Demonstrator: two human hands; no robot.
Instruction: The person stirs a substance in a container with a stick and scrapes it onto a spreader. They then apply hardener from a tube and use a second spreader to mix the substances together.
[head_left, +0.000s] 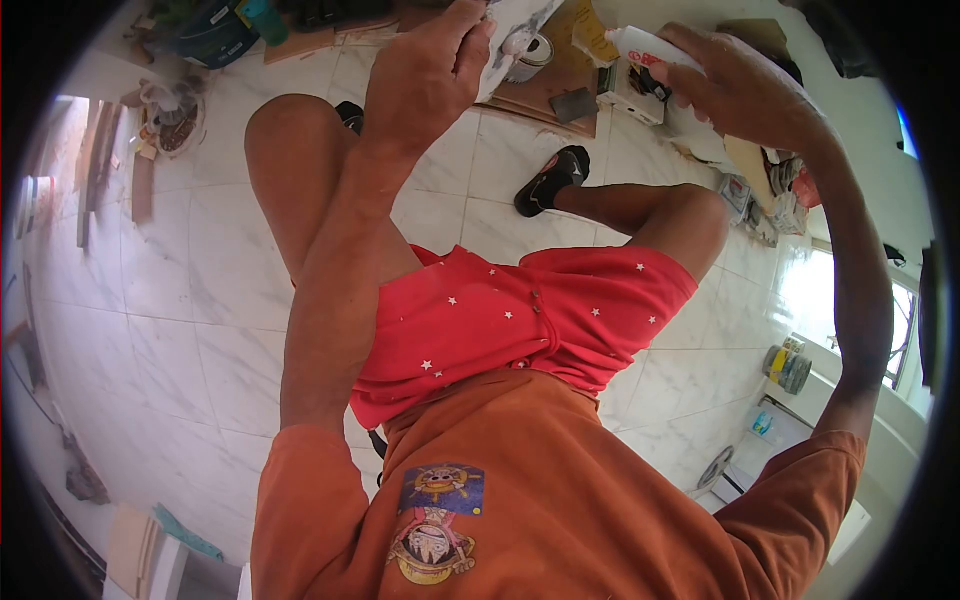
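At the top of the view, my left hand (425, 85) is closed around the edge of a flat, whitish, smeared piece (507, 30). A lump of pale paste sits on that piece, whose far part runs out of view. My right hand (750, 90), at the upper right, grips a white tube (655, 48) with red lettering, its tip pointing left towards the flat piece but apart from it. White residue marks the back of this hand.
Beyond my feet, an open can (530, 58) and a dark grey square (574, 105) rest on a brown board (515, 97). A plant pot (175, 130) stands far left. Boxes and clutter (765, 200) line the right side. Marble-look tiles (240, 260) cover the floor.
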